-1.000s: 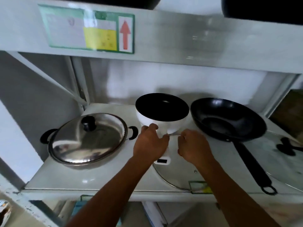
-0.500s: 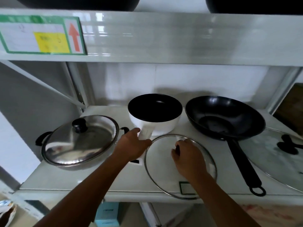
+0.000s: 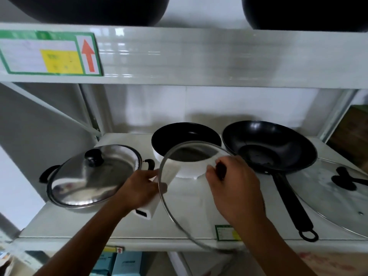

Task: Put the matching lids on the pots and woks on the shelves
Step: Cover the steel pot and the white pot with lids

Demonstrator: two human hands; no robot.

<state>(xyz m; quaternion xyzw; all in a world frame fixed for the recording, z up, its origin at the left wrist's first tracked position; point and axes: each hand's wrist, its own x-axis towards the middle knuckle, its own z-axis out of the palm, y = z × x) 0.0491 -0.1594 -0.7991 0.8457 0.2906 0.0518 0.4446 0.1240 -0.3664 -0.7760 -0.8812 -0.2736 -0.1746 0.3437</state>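
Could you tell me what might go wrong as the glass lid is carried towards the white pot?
The round glass lid is tilted and held only by its knob in the right hand, so it may slip. Its near rim overhangs the white shelf edge. The left hand steadies the white pot by the handle.

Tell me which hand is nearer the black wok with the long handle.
Right. The right hand grips the glass lid's knob just beside the black wok; the left hand holds the white pot's handle, farther off across the lid.
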